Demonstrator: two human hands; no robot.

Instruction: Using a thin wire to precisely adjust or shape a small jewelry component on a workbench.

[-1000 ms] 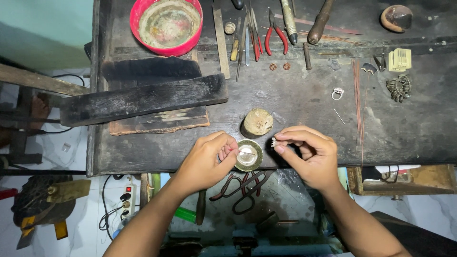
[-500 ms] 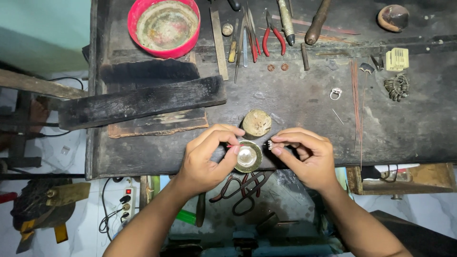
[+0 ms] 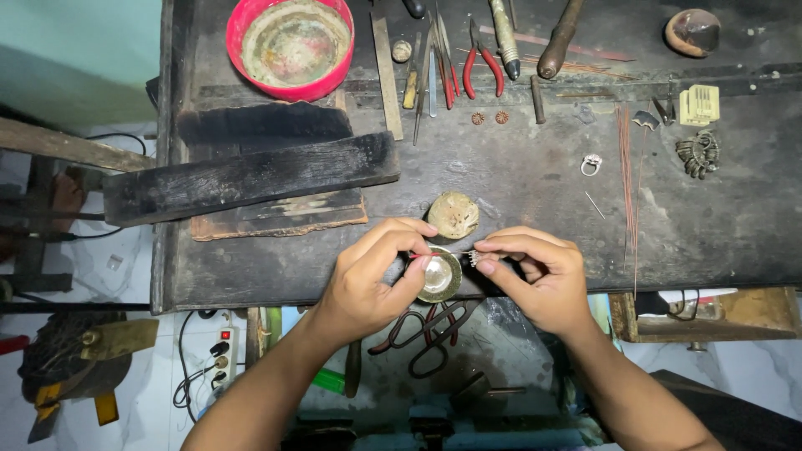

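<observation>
Left hand [image 3: 368, 280] fingers pinched on a thin wire [image 3: 443, 252], right hand [image 3: 535, 276] fingers on a tiny ornament [image 3: 473, 258], above small brass dish [image 3: 440, 276].

Two hands, left [image 3: 368, 280] and right [image 3: 535, 280], over one small brass dish [image 3: 440, 276]. Above the dish: one round tan lump [image 3: 452, 215], two tiny copper discs [image 3: 489, 118], one red bowl [image 3: 291, 43], one red-handled pliers [image 3: 480, 63]. Right of it, one silver ring [image 3: 591, 164].

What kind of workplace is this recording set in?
Most likely a small jeweller's or metalworker's bench. A dark, worn wooden worktable carries red-handled pliers and files along its back edge, a small silver ring lies loose, and both hands work a tiny piece over a small metal dish.
</observation>
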